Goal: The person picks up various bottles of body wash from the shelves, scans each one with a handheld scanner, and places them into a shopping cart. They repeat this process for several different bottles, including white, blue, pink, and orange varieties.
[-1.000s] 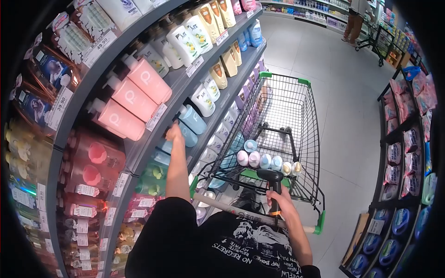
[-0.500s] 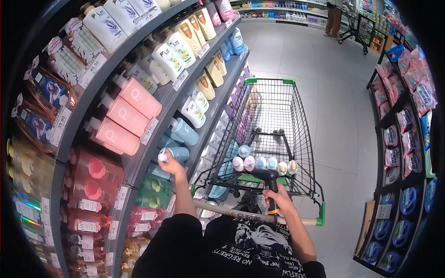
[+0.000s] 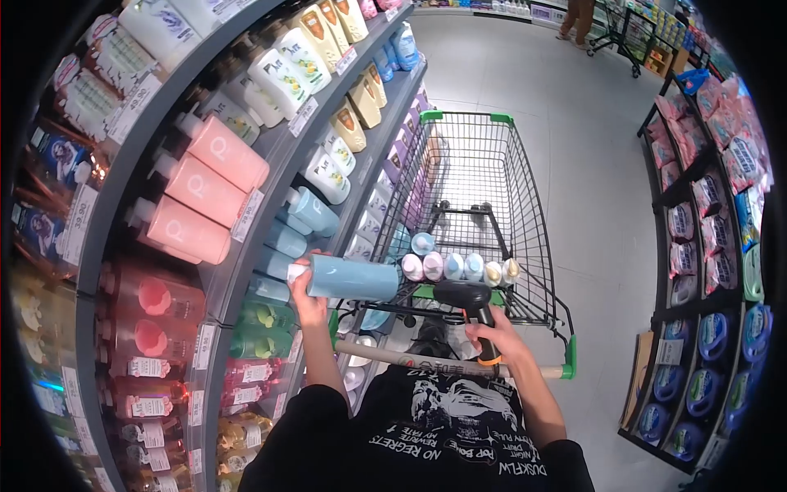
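Observation:
My left hand (image 3: 305,293) grips a blue pump bottle (image 3: 354,277) by its white pump end. The bottle lies almost level, off the shelf, its base toward the shopping cart (image 3: 537,246). In my right hand (image 3: 496,334) is a black handheld barcode scanner (image 3: 469,300), held by its handle above the cart's push bar. Several bottles stand in the near end of the cart: pink ones (image 3: 422,266), blue ones (image 3: 464,266) and cream ones (image 3: 501,271), with one more blue bottle (image 3: 422,243) behind them. Similar blue bottles (image 3: 311,211) stay on the shelf beside my left hand.
Tall shelving (image 3: 279,172) on the left holds pink pump bottles (image 3: 215,190), white bottles and price tags. A right-hand rack (image 3: 668,271) carries pink packs and blue tubs. A person's legs (image 3: 577,20) and another cart (image 3: 627,37) are at the far end of the aisle.
My left hand has drawn the blue bottle out from the shelf and toward the cart. The scanner remains in my right hand. The whole view has shifted slightly.

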Demonstrator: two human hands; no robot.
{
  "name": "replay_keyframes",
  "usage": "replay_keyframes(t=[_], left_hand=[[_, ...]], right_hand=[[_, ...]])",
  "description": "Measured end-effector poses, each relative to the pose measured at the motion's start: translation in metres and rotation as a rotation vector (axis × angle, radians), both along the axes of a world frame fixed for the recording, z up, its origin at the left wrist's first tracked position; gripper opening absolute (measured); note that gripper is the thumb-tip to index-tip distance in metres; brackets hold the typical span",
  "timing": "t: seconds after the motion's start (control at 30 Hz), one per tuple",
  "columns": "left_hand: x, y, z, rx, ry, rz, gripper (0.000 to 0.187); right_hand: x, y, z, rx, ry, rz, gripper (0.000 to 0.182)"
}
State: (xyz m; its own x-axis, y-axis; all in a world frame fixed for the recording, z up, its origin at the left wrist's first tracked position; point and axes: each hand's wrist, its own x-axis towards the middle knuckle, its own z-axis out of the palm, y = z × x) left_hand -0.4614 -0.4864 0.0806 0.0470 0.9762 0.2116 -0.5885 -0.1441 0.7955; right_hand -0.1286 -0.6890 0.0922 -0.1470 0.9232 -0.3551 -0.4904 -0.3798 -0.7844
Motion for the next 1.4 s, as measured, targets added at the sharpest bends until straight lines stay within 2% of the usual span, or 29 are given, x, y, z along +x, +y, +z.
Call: replay_keyframes(t=[0.07, 0.13, 0.23, 0.3, 0.43, 0.63, 0.73, 0.8, 0.83, 0.87, 0.93, 0.97, 1.13, 1.23, 1.27, 1.33, 1.4], left_hand=[[0.007, 0.001, -0.003, -0.027, 0.025, -0.124, 0.025], [0.023, 0.006, 0.005, -0.065, -0.121, -0.318, 0.025], [0.041, 0.016, 0.012, -0.107, -0.11, -0.437, 0.03], [0.046, 0.022, 0.015, -0.074, -0.066, -0.583, 0.033], [0.059, 0.022, 0.015, -0.117, -0.076, -0.582, 0.034], [0.068, 0.034, 0.015, -0.115, -0.21, -0.758, 0.033], [0.078, 0.044, 0.033, -0.11, -0.116, -0.791, 0.032], [0.09, 0.054, 0.047, -0.116, 0.163, -0.703, 0.033], [0.098, 0.062, 0.047, -0.099, 0.159, -0.663, 0.035], [0.107, 0.076, 0.046, -0.105, 0.165, -0.677, 0.035], [0.129, 0.104, 0.043, -0.009, 0.449, -0.814, 0.033], [0.143, 0.109, 0.039, -0.02, 0.51, -0.793, 0.031], [0.217, 0.152, -0.025, 0.086, 0.914, -0.757, 0.022], [0.253, 0.172, -0.108, 0.257, 0.984, -0.589, 0.025], [0.261, 0.173, -0.13, 0.235, 0.954, -0.585, 0.025], [0.269, 0.172, -0.175, 0.303, 0.973, -0.391, 0.026], [0.266, 0.17, -0.214, 0.257, 0.944, -0.332, 0.026]], right_hand=[[0.002, -0.005, 0.023, 0.093, -0.196, 0.103, 0.04], [0.004, -0.006, 0.033, 0.153, -0.383, 0.215, 0.048], [0.004, -0.01, 0.038, 0.348, -0.357, 0.24, 0.051], [0.004, -0.014, 0.029, 0.35, -0.329, 0.232, 0.049], [0.004, -0.019, 0.022, 0.306, -0.222, 0.248, 0.043], [0.01, -0.013, 0.019, 0.205, -0.156, 0.29, 0.04], [0.007, -0.015, 0.002, 0.164, -0.087, 0.183, 0.039], [0.006, -0.014, -0.004, 0.166, -0.021, 0.096, 0.039], [0.006, -0.014, 0.001, 0.148, -0.03, 0.072, 0.039], [0.007, -0.013, 0.003, 0.127, -0.042, 0.047, 0.038], [0.007, -0.012, 0.0, 0.122, -0.112, 0.032, 0.037], [0.007, -0.012, 0.0, 0.071, -0.123, 0.036, 0.037], [0.009, -0.005, 0.0, -0.034, -0.127, -0.037, 0.036], [0.006, -0.002, -0.004, -0.201, -0.064, -0.098, 0.033], [0.007, 0.0, -0.003, -0.227, -0.069, -0.122, 0.032], [0.007, 0.001, -0.001, -0.303, -0.106, -0.131, 0.03], [0.008, 0.002, -0.003, -0.325, -0.094, -0.139, 0.028]])
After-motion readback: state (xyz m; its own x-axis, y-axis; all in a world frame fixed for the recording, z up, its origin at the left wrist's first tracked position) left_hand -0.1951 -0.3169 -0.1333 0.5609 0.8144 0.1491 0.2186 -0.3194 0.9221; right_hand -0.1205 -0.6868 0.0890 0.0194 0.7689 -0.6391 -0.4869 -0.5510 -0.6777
